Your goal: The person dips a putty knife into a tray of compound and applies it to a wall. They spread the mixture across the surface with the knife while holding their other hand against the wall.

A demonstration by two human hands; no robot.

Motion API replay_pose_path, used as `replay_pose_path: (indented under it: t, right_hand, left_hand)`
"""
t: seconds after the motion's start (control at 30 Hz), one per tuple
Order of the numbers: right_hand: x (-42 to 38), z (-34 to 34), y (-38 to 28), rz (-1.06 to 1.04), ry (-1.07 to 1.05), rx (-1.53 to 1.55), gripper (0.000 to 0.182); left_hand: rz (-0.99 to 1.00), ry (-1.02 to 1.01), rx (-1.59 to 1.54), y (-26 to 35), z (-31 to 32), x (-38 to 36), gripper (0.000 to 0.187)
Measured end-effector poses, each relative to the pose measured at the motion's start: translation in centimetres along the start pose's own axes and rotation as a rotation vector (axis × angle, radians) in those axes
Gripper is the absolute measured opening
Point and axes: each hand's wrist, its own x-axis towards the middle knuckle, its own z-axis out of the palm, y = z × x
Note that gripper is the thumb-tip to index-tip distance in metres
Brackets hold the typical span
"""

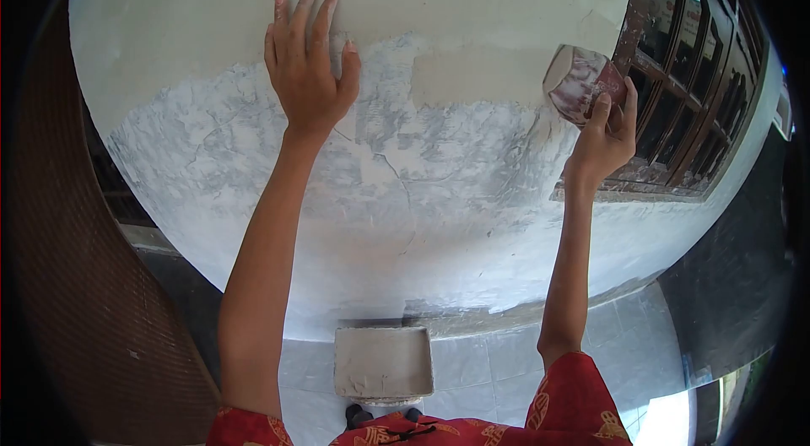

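Observation:
My left hand (310, 66) lies with its fingers stretched out on the upper part of the wall (211, 16), and it holds nothing. In my right hand (603, 142) is a dark red putty scraper (588, 85), its face smeared with pale putty. The scraper is up near the right end of the wall, close to the window frame. Smooth beige-grey putty covers the wall's top, with a squarish patch reaching lower in the middle. Below that, the surface is patchy white and grey with a thin crack.
A rectangular container (341, 362) of pale putty stands on the tiled floor (464, 370) in front of my feet. To the right is a brown wooden window (654, 79) with small panes. A brown ribbed surface (101, 302) curves along the left.

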Motion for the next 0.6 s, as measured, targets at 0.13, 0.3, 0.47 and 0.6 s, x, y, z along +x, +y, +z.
replay_pose_path:
  t: [0.13,0.3,0.47,0.6]
  right_hand:
    - [-1.6,0.9,-1.4,0.019,-0.141,0.182,0.042]
    - [-7.8,6.4,-1.4,-0.096,-0.41,0.19,0.041]
    - [-2.6,1.7,0.6,0.086,-0.222,0.101,0.038]
    - [-1.9,0.5,-1.0,0.132,-0.086,0.248,0.04]
  left_hand:
    - [-0.005,0.008,0.013,0.1,0.0,0.2,0.048]
    - [0.021,0.002,0.001,-0.3,-0.1,0.1,0.047]
    - [0.031,-0.03,0.033,-0.3,0.0,0.1,0.047]
    - [0.027,-0.025,0.05,-0.1,0.1,0.0,0.048]
